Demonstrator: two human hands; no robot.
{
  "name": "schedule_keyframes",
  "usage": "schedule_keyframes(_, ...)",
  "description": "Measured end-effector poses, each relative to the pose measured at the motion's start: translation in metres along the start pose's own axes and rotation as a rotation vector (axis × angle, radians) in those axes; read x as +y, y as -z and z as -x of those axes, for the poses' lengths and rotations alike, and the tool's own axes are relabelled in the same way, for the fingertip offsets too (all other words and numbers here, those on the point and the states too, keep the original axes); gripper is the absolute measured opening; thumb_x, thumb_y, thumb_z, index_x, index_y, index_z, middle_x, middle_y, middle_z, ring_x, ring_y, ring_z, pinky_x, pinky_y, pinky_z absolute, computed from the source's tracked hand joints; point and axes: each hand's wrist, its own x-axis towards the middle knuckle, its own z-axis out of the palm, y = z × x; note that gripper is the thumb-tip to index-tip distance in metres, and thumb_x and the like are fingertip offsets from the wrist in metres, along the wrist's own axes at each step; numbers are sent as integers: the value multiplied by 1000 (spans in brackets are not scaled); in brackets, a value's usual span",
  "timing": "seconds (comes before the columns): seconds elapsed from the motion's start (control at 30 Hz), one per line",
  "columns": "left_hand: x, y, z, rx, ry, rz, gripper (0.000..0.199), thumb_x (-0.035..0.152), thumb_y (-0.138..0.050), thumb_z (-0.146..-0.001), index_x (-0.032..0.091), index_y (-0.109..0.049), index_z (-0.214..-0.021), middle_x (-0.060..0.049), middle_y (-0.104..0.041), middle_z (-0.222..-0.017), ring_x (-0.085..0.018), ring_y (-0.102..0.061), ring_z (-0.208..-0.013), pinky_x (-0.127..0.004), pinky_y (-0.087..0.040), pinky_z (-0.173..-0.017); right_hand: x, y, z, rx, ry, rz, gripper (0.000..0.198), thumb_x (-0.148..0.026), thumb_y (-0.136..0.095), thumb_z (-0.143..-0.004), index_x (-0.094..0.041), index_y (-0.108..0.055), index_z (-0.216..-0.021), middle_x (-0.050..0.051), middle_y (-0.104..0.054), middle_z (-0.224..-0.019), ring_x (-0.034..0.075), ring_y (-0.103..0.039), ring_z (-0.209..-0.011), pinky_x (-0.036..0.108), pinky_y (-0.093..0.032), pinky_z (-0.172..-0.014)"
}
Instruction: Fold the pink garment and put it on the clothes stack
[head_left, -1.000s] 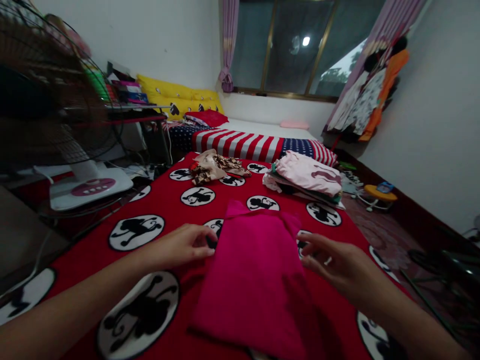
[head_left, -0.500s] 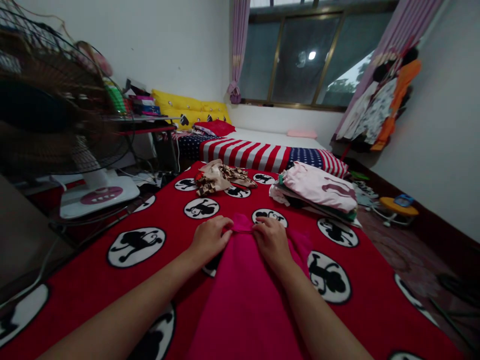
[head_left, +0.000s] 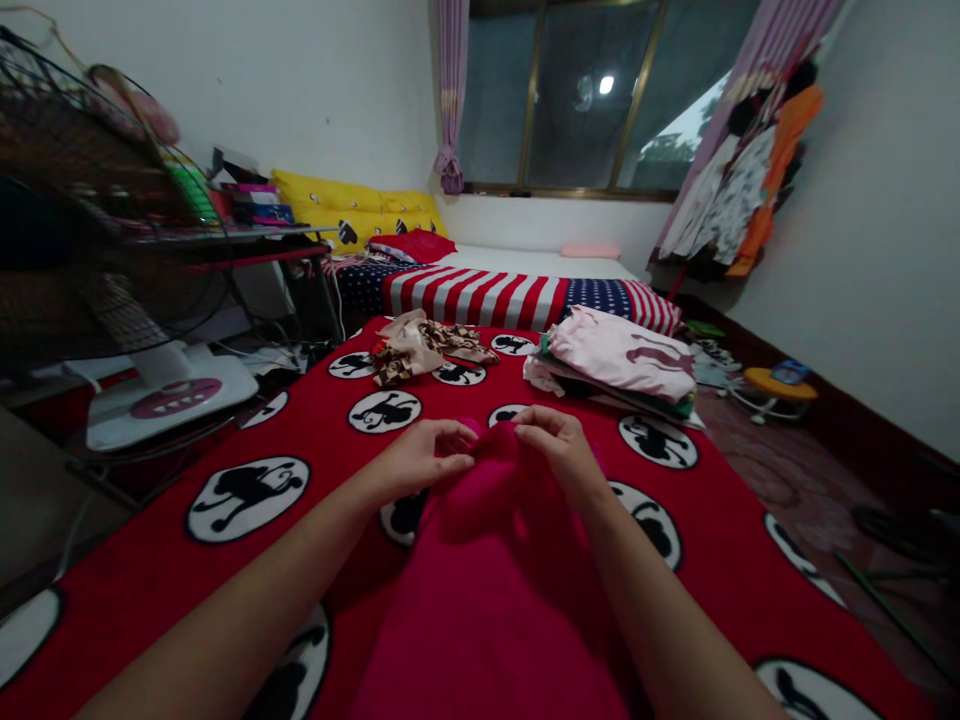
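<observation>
Vs. half a sec ago, the far end of your magenta cloth [head_left: 487, 610] is lifted and curling nr. the middle of the red cover [head_left: 724, 560], so it's no longer flat there; the near part lies spread toward you. Your R hand [head_left: 566, 450] has its fingers pinched on the far edge; your L hand [head_left: 416, 460] has its fingers slightly parted at the left side, can't tell if gripping. Far L, boxes [head_left: 262, 207] on the worktop [head_left: 247, 236]: contents n/v.
</observation>
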Motion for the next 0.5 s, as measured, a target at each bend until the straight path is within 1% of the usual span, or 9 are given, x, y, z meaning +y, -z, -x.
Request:
schedule_keyframes(0.07, -3, -1, 1, -44, 22, 16, 28, 32, -63, -75, 13, -69, -94, -7, -70, -86, -19, -63, -77, -27, -49, -69, -3, 3, 0, -42, -57, -62, 16, -32, -65, -60, -17, -62, -66, -2, -56, -58, 9, -45, -52, 20, -32, -48)
schedule_keyframes(0.13, -5, 1, 0, -96, 18, 52, 23, 31, -62, -75, 12, -69, -86, -5, -68, -80, -17, -61, -72, -25, -47, -65, -6, 4, 1, -89, -100, -86, 17, -32, -66, -59, -16, -63, -66, -2, -57, -57, 9, -45, -50, 20, -31, -47)
schedule_keyframes(0.2, -3, 5, -2, -166, -28, 105, 18, 28, -64, -73, 12, -68, -81, -3, -66, -77, -16, -59, -71, -24, -46, -66, -8, 4, 3, -119, -122, -104, 18, -32, -68, -59, -16, -65, -68, -1, -58, -58, 9, -46, -50, 20, -33, -47)
schedule_keyframes(0.27, 0, 7, -6, -210, -83, 184, 15, 26, -65, -73, 13, -68, -79, -3, -66, -77, -16, -59, -74, -25, -46, -72, -10, 3, 5, -115, -125, -129, 18, -31, -69, -61, -16, -66, -70, -1, -60, -61, 9, -48, -53, 21, -36, -50)
schedule_keyframes(0.3, 2, 7, -8, -197, -107, 235, 13, 25, -66, -73, 13, -68, -79, -3, -66, -80, -17, -60, -77, -26, -46, -75, -10, 3, 6, -103, -118, -142, 18, -31, -70, -62, -17, -66, -72, -1, -61, -63, 10, -50, -55, 21, -37, -53)
schedule_keyframes(0.33, 4, 5, -10, -155, -132, 290, 12, 23, -66, -72, 13, -67, -78, -4, -67, -84, -18, -61, -82, -28, -46, -79, -9, 2, 6, -89, -106, -148, 18, -32, -70, -63, -17, -66, -73, -2, -62, -65, 10, -51, -57, 21, -38, -55)
schedule_keyframes(0.43, 3, -7, -17, 55, -203, 457, 12, 19, -69, -68, 14, -65, -79, -8, -67, -106, -23, -60, -102, -31, -45, -88, -1, 2, 3, -41, -43, -130, 19, -34, -70, -66, -18, -65, -75, -2, -63, -69, 11, -53, -61, 22, -40, -59)
schedule_keyframes(0.5, -2, -18, -22, 169, -209, 573, 20, 18, -70, -66, 15, -65, -85, -9, -64, -118, -24, -59, -109, -32, -45, -90, 8, 3, -1, -4, 10, -77, 20, -35, -68, -70, -18, -66, -79, 0, -65, -73, 13, -56, -65, 24, -43, -63)
